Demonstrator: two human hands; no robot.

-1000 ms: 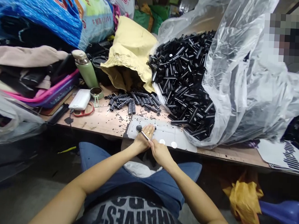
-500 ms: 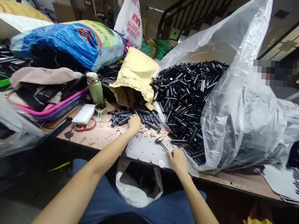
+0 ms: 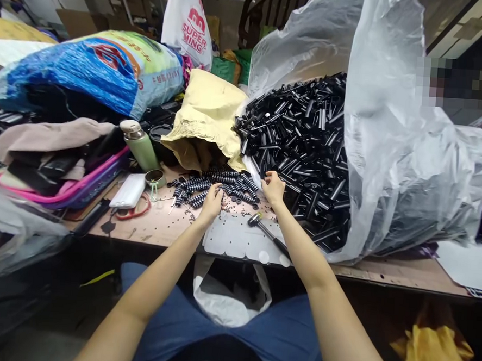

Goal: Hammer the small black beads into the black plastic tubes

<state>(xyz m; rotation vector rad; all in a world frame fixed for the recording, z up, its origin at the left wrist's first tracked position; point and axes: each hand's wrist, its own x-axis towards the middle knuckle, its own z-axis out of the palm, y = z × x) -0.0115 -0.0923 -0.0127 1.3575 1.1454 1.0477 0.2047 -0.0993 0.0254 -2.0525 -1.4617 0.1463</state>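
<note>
My left hand (image 3: pixel 212 205) is at the front of a heap of black-and-white ridged pieces (image 3: pixel 200 186), its fingers pinched together. What they hold is too small to make out. My right hand (image 3: pixel 273 189) reaches to the left edge of a large pile of black tubes (image 3: pixel 304 135), fingers closed around what looks like one dark tube at the pile's edge. A small hammer (image 3: pixel 268 232) with a metal head and black handle lies on the pale board (image 3: pixel 225 237), partly under my right forearm. Tiny dark bits are scattered around the board.
A big clear plastic bag (image 3: pixel 401 157) surrounds the tubes. A yellow sack (image 3: pixel 207 105) opens behind the ridged pieces. To the left are a green thermos (image 3: pixel 140 147), its cup (image 3: pixel 155 178), a white power bank (image 3: pixel 128 190) and a pink basket (image 3: pixel 64 197). A white bag (image 3: pixel 225 310) hangs below the table edge.
My right hand has let go of the hammer, which now lies on the board, and has moved up to the black tubes. My left hand stays by the ridged pieces. The camera view has shifted.
</note>
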